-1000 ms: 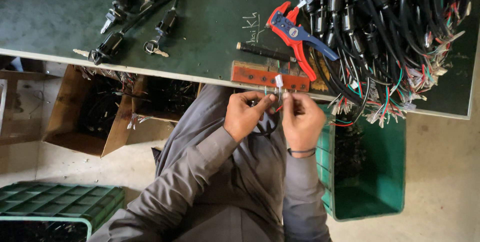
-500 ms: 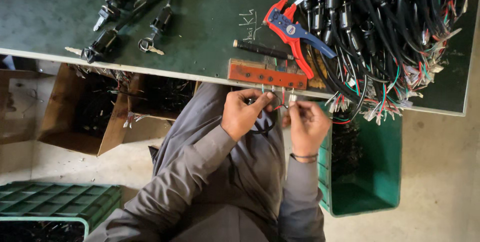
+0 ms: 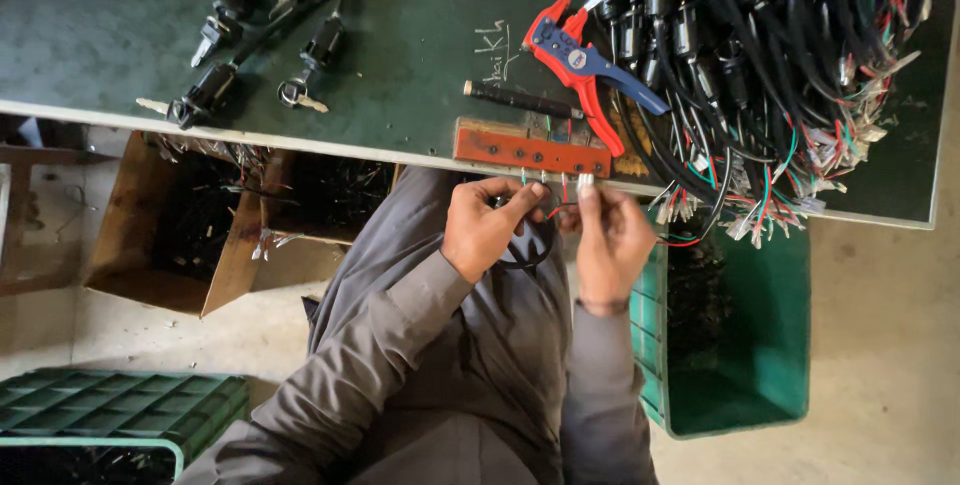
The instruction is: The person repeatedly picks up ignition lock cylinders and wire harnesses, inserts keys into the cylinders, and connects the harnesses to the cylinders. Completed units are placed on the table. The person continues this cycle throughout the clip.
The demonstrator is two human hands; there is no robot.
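Both hands grip one black cable with coloured leads [image 3: 545, 207] just below the green workbench [image 3: 400, 65] edge: left hand [image 3: 487, 228] pinching the leads spread apart, right hand [image 3: 607, 237] pinching a small white connector [image 3: 585, 182] at their ends.

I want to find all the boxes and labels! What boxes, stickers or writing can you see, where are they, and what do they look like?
Cardboard box: under the table's left part, brown, open flaps, dark wire parts inside.
Green bin: right of the person, below the table edge, plastic, open top.
Green crate: bottom left, ribbed top.
Round sticker: on the red-and-blue pliers, small, pale.
Chalk scribble: white marks on the green tabletop, left of the pliers.
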